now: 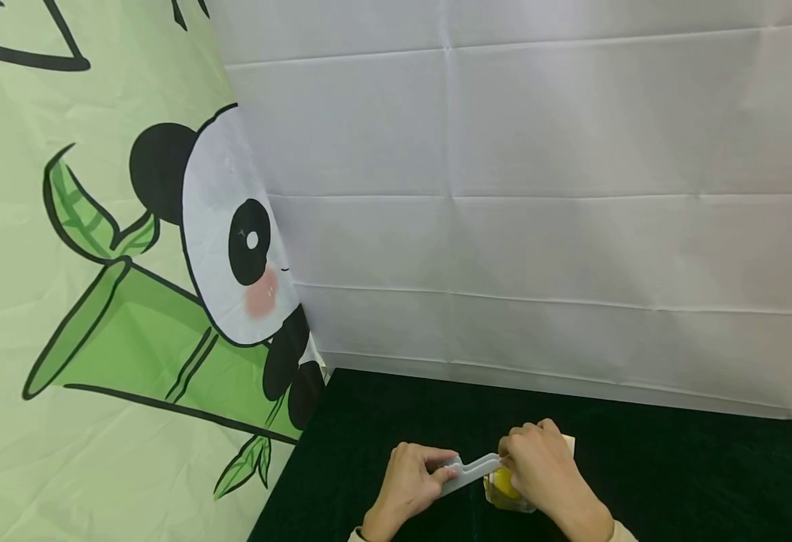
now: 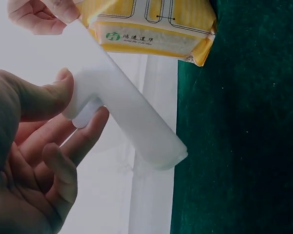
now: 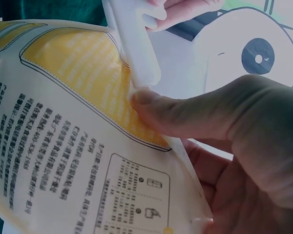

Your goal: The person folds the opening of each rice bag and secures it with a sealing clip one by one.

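Note:
In the head view, my left hand grips a white plastic device, long and narrow, perhaps a handheld bag sealer. Its thumb lies on one side and its fingers on the other, as the left wrist view shows of the device. My right hand pinches the edge of a yellow and white printed food bag, thumb on the near face. One end of the device meets the bag's edge close to the right thumb. From above, the right hand hides most of the bag; its contents cannot be made out.
A dark green cloth covers the table. White creased sheeting hangs behind it, and a light green sheet with a panda print hangs on the left.

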Demonstrator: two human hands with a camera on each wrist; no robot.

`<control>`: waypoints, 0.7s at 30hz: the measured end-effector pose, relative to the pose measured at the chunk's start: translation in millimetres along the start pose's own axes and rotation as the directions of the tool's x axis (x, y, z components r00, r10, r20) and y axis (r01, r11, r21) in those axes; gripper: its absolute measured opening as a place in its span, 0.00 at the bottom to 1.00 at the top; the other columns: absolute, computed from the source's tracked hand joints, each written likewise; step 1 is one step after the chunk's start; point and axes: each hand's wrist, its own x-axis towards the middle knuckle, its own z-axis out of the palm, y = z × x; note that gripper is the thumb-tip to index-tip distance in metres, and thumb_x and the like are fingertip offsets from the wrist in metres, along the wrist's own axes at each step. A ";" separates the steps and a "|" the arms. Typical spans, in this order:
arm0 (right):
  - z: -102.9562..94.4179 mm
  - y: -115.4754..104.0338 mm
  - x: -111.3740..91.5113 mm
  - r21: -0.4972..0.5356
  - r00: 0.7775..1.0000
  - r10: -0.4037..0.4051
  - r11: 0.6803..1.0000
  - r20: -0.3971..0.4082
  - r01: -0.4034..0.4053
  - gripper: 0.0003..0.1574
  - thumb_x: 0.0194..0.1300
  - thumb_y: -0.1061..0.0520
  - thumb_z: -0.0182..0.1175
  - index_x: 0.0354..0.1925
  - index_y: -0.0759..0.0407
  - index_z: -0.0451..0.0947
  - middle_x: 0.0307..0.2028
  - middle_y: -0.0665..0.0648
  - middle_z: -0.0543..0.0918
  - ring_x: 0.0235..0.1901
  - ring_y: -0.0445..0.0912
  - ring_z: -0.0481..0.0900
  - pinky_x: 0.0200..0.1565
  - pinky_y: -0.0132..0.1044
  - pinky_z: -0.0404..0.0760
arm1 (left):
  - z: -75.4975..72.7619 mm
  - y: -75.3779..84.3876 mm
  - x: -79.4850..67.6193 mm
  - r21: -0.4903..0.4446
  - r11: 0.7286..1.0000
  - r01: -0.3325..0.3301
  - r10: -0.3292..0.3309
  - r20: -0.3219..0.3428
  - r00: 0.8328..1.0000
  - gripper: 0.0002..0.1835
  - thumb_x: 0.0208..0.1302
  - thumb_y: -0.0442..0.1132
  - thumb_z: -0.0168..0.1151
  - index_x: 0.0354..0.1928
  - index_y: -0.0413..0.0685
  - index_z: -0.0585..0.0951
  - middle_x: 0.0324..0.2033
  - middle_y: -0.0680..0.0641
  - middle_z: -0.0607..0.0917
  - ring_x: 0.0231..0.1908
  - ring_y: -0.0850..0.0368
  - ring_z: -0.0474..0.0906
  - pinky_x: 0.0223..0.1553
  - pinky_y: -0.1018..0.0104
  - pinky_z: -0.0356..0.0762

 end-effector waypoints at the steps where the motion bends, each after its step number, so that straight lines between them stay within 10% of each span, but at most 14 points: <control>1: -0.2 0.1 0.1 0.001 1.000 0.001 1.000 0.000 -0.001 0.07 0.57 0.58 0.80 0.28 0.49 0.90 0.27 0.45 0.88 0.29 0.41 0.79 0.41 0.40 0.73 | 0.3 0.1 0.2 -0.003 1.000 0.005 -0.005 0.001 1.000 0.10 0.67 0.41 0.74 0.48 0.53 0.93 0.37 0.55 0.93 0.30 0.72 0.79 0.32 0.73 0.78; 15: -5.7 -1.0 -1.1 0.055 1.000 0.009 0.998 0.017 -0.010 0.06 0.58 0.59 0.80 0.31 0.50 0.90 0.30 0.46 0.88 0.34 0.44 0.83 0.54 0.54 0.80 | -0.1 0.1 0.5 -0.061 0.996 0.064 -0.059 0.073 0.996 0.09 0.68 0.46 0.74 0.47 0.57 0.92 0.38 0.60 0.92 0.35 0.69 0.84 0.37 0.68 0.82; 21: -8.5 6.5 -11.1 0.114 0.992 0.037 0.993 -0.123 -0.023 0.11 0.56 0.56 0.81 0.39 0.49 0.91 0.41 0.48 0.91 0.45 0.47 0.85 0.61 0.60 0.81 | 0.0 -0.6 0.7 -0.024 0.998 0.057 -0.055 0.061 0.997 0.08 0.67 0.47 0.75 0.46 0.61 0.91 0.38 0.61 0.91 0.38 0.69 0.85 0.39 0.66 0.84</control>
